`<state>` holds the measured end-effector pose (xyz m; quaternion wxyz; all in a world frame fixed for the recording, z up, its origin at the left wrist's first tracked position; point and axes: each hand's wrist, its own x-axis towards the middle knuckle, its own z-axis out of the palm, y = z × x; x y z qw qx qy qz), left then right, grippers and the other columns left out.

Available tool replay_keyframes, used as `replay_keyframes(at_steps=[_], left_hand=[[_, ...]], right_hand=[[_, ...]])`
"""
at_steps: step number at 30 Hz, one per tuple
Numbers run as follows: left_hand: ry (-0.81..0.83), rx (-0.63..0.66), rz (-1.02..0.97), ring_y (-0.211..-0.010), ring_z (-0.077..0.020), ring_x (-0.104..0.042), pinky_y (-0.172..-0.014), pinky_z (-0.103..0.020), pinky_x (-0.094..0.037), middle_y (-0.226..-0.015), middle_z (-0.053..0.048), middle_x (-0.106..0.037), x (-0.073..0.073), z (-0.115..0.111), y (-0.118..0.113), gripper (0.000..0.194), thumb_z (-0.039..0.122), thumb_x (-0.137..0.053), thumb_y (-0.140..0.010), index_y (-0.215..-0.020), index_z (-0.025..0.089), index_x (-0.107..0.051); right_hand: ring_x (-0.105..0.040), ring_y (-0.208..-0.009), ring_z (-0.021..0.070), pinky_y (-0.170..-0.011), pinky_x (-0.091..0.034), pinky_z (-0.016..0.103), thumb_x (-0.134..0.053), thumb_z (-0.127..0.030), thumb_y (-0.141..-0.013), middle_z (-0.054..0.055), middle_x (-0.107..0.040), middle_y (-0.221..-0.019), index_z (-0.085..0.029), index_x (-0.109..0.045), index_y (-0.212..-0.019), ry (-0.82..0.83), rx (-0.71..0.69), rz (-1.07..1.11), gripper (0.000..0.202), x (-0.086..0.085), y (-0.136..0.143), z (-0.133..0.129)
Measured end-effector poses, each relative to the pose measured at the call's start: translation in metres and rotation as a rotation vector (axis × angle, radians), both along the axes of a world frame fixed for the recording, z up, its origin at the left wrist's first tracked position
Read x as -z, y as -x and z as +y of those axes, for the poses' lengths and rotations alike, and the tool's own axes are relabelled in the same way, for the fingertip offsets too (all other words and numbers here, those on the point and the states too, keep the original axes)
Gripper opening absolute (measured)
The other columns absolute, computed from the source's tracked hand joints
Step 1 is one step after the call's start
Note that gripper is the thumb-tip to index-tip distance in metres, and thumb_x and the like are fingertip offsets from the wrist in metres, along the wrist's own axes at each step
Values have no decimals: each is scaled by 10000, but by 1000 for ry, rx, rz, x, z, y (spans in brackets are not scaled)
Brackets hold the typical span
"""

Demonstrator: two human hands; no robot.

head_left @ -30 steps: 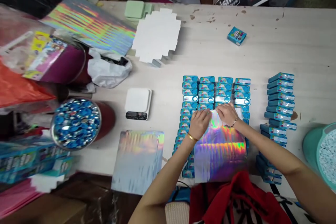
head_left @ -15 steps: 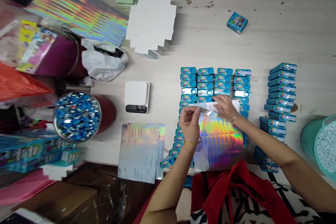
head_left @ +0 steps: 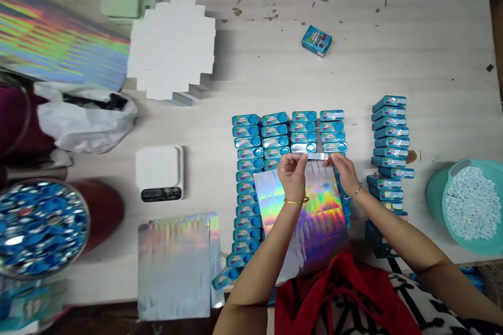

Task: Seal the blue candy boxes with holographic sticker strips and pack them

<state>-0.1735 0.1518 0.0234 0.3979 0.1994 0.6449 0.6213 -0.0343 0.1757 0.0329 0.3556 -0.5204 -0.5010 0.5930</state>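
Note:
A small shiny strip (head_left: 317, 156) is stretched between my two hands. My left hand (head_left: 293, 172) pinches its left end, and the fingertips of my right hand (head_left: 343, 170) are closed on its right end. Below my hands lies a holographic sheet (head_left: 310, 220), over part of the rows of blue boxes (head_left: 247, 175). Those boxes stand in four columns, the nearer ones partly covered by the sheet and my arms. Another column of blue boxes (head_left: 389, 131) stands to the right, with shiny strips on their ends.
A white scale (head_left: 157, 167), silver sheets (head_left: 173, 272) and a red tub of blue packets (head_left: 39, 225) are at the left. White cut card (head_left: 173, 47) is stacked behind. One blue box (head_left: 316, 41) lies far back. A teal bucket (head_left: 444, 193) of white pieces stands right.
The view has shifted right. My right hand has gone from spread fingers over the sheet to pinching the strip's end. The strip is now held up between both hands.

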Motion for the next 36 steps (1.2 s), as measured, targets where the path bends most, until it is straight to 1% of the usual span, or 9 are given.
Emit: replay_keyframes(at_steps=[5,10,14,18,21,24,29,32,36], left_hand=[[-54,49,-34,-689,-104,-572,-698,-243,-475,-701,25,-591,5,30,-30,338,407,-820,-699,-732,195,-559],[-57,44,-13,-644,-95,-540,-652,-232,-454,-669,35,-567,17,59,-46,361,441,-813,-695,-720,199,-547],[-32,-4,-5,-656,-100,-551,-673,-246,-463,-686,34,-558,21,78,-49,391,479,-797,-694,-730,199,-528],[-73,18,-55,-673,-108,-572,-695,-255,-468,-697,33,-558,11,87,-53,342,428,-783,-723,-756,200,-531],[-61,51,-73,-647,-101,-546,-683,-251,-456,-679,40,-539,9,87,-56,325,410,-778,-735,-756,199,-531],[-39,75,-54,-652,-104,-539,-691,-253,-450,-685,38,-535,16,85,-59,324,411,-771,-747,-751,198,-527],[-49,73,240,-724,-129,-535,-770,-273,-440,-728,20,-545,33,89,-61,225,317,-714,-808,-727,198,-541],[51,95,467,-825,-167,-536,-846,-310,-414,-768,-2,-571,40,94,-61,162,243,-688,-812,-724,198,-560],[171,113,639,-940,-216,-516,-903,-366,-377,-825,-26,-584,45,99,-61,146,207,-689,-789,-715,195,-564]], right_hand=[[-488,-677,132,-692,-432,277,-608,-693,-811,-33,-537,-684,-217,-569,-745,-21,181,-115,482,12,-19,21],[-453,-627,121,-643,-405,268,-568,-629,-868,-39,-505,-654,-222,-526,-717,-60,268,-115,436,26,-31,49],[-467,-648,127,-655,-422,269,-546,-673,-867,-37,-494,-675,-230,-519,-748,-109,331,-148,460,29,-39,72],[-522,-738,139,-716,-459,275,-453,-742,-870,-10,-559,-773,-224,-590,-842,-43,322,-127,536,27,-38,79],[-536,-758,142,-722,-470,274,-545,-741,-813,-10,-585,-771,-216,-605,-817,55,272,-34,529,32,-32,77],[-477,-676,126,-656,-439,262,-625,-709,-772,-32,-537,-693,-217,-567,-748,74,286,-1,496,43,-29,75],[-445,-667,137,-670,-407,278,-549,-590,-876,-26,-499,-676,-225,-526,-712,-130,290,-204,400,57,-36,84],[-479,-709,161,-735,-414,307,-525,-492,-910,-6,-530,-705,-232,-513,-705,-250,244,-384,331,64,-41,91],[-519,-778,187,-781,-416,326,-514,-393,-926,20,-583,-763,-236,-522,-725,-278,200,-527,255,73,-44,93]])
